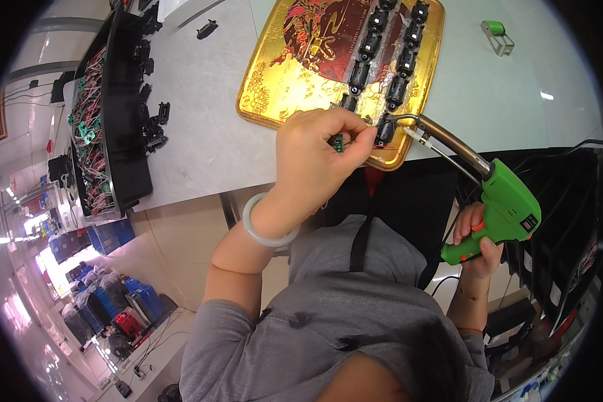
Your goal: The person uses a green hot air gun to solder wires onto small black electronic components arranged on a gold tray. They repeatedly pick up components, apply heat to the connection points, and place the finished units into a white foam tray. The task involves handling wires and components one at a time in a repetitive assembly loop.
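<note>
My right hand is wrapped round the grip of a green soldering gun. Its long metal barrel slants up-left, and the bent tip reaches the nearest black plastic housing in the right-hand row. From the left, my left hand comes in with thumb and forefinger pinched beside that housing; what lies between the fingertips is too small to make out. A small green circuit board shows inside its curled fingers. Two rows of such housings lie on a gold tray with a red printed picture.
At the left table edge stands a black bin with red-wired green boards. Loose black housings lie beside it, another farther back. A green spool on a metal stand sits far right. Dark cables run along the right side.
</note>
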The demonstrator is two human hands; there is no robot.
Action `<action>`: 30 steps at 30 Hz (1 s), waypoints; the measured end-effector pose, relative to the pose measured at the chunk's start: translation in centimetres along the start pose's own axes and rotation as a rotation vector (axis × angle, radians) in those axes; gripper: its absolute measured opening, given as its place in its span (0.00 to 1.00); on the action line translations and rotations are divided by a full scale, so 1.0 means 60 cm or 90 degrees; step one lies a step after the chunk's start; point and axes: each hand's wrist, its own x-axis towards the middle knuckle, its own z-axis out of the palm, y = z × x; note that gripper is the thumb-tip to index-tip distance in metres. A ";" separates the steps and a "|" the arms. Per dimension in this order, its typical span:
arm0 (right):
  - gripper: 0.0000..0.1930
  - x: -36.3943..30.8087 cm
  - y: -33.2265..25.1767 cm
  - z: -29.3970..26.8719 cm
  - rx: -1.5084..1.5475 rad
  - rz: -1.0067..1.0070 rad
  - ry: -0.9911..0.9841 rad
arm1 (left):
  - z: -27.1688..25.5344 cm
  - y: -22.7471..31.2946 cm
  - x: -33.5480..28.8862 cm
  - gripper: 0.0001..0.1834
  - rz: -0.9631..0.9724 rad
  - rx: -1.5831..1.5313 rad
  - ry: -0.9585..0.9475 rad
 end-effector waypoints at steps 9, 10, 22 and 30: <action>0.19 -0.001 0.003 0.010 -0.031 -0.015 -0.014 | 0.001 0.001 0.000 0.04 0.005 0.012 0.009; 0.19 -0.001 0.003 0.010 -0.032 -0.019 -0.008 | 0.001 0.001 0.000 0.04 0.001 0.011 0.009; 0.27 -0.009 -0.005 -0.003 0.008 -0.089 -0.005 | 0.001 0.001 -0.001 0.04 -0.007 0.006 -0.003; 0.31 -0.003 -0.006 -0.021 0.054 -0.119 -0.021 | -0.004 0.008 0.000 0.04 -0.030 0.010 -0.033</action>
